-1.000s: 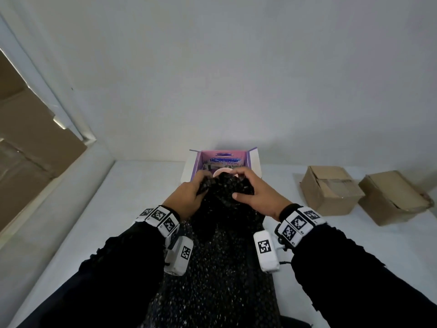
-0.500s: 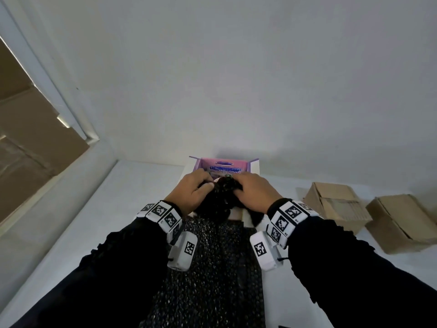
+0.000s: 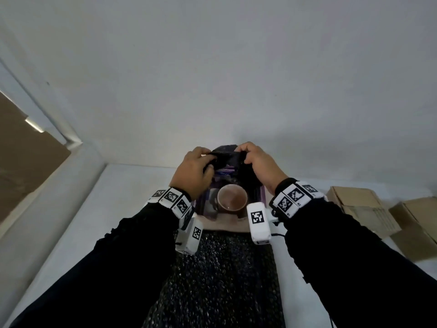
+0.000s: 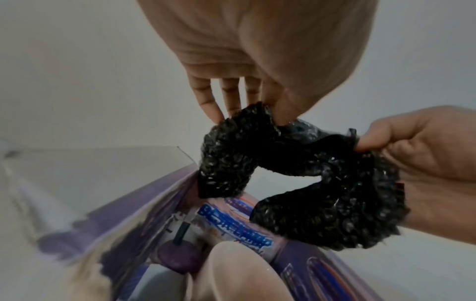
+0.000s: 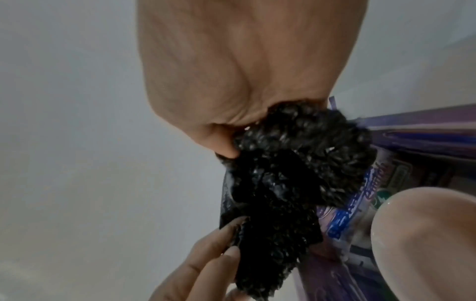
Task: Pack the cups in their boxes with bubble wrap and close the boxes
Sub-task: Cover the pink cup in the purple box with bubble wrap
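Note:
A pink cup [image 3: 232,197] stands mouth up inside the open purple box [image 3: 203,204]; its rim [image 4: 244,270] shows low in the left wrist view. Above the box's far side, both hands hold a crumpled piece of black bubble wrap [image 3: 225,156]. My left hand [image 3: 208,160] pinches its left end with curled fingers [image 4: 231,101]. My right hand [image 3: 244,156] grips its right end between thumb and fingers. In the right wrist view the bubble wrap [image 5: 296,173] hangs from my right palm beside the cup [image 5: 425,234] and the box wall [image 5: 425,126].
A long sheet of black bubble wrap [image 3: 224,275] lies on the white table between my arms, in front of the box. Two brown cardboard boxes [image 3: 361,209] [image 3: 416,223] sit at the right. A white wall [image 3: 212,67] rises right behind the purple box.
Both hands have lifted the bubble wrap piece up and away toward the box's far side. The cup's open mouth, covered before, now shows in the box.

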Available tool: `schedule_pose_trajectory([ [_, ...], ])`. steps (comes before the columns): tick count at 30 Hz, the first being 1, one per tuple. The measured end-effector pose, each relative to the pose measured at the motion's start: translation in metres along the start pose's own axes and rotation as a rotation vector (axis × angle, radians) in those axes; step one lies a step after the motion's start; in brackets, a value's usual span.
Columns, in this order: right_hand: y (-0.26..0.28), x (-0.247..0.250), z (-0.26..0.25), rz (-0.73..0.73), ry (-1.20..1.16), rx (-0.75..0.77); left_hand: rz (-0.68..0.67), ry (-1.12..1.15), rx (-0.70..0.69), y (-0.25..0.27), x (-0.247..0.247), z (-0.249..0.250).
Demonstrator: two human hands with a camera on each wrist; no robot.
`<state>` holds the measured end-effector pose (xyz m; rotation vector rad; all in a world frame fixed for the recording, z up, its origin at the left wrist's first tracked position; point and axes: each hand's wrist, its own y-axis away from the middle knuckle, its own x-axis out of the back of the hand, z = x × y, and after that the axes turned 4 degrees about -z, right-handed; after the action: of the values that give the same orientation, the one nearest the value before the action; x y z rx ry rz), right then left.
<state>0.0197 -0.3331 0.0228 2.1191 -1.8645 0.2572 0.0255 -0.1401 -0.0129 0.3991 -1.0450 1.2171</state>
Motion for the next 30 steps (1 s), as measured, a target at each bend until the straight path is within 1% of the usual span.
schedule_pose_trajectory([
  [2, -0.011, -0.005, 0.014, 0.034, 0.184, 0.063, -0.015, -0.090, -0.004, -0.004, -0.008, -0.012],
  [3, -0.014, -0.009, 0.021, 0.044, 0.211, 0.094, -0.035, -0.136, 0.001, -0.005, -0.011, -0.017],
  [5, -0.023, -0.018, 0.037, 0.097, 0.306, 0.137, -0.121, -0.168, 0.038, -0.005, -0.016, -0.024],
  [8, -0.033, -0.031, 0.055, 0.139, 0.563, 0.165, -0.249, -0.172, 0.107, -0.005, -0.022, -0.027],
  [10, -0.037, -0.036, 0.059, 0.141, 0.723, 0.162, -0.260, -0.339, 0.083, -0.007, -0.029, -0.027],
  [11, -0.037, -0.038, 0.059, 0.138, 0.753, 0.151, -0.269, -0.454, 0.055, -0.008, -0.032, -0.027],
  [13, -0.038, -0.041, 0.061, 0.102, 0.730, 0.136, -0.272, -0.616, 0.016, -0.008, -0.038, -0.026],
  [14, -0.037, -0.042, 0.063, 0.074, 0.698, 0.139, -0.245, -0.668, -0.001, -0.008, -0.041, -0.026],
  [16, -0.037, -0.045, 0.069, 0.005, 0.647, 0.154, -0.196, -0.727, 0.022, -0.009, -0.043, -0.027],
  [19, -0.036, -0.045, 0.077, -0.051, 0.614, 0.187, -0.157, -0.705, 0.072, -0.009, -0.047, -0.031],
  [22, -0.041, -0.045, 0.081, -0.164, 0.674, 0.143, -0.151, -0.680, 0.052, -0.009, -0.048, -0.032],
  [24, -0.043, -0.046, 0.084, -0.220, 0.743, 0.122, -0.193, -0.726, 0.037, -0.007, -0.049, -0.032],
  [27, -0.043, -0.046, 0.088, -0.216, 0.882, 0.149, -0.256, -0.761, 0.073, -0.006, -0.051, -0.032],
  [30, -0.041, -0.045, 0.088, -0.271, 0.994, 0.091, -0.301, -0.757, 0.073, -0.002, -0.053, -0.031],
])
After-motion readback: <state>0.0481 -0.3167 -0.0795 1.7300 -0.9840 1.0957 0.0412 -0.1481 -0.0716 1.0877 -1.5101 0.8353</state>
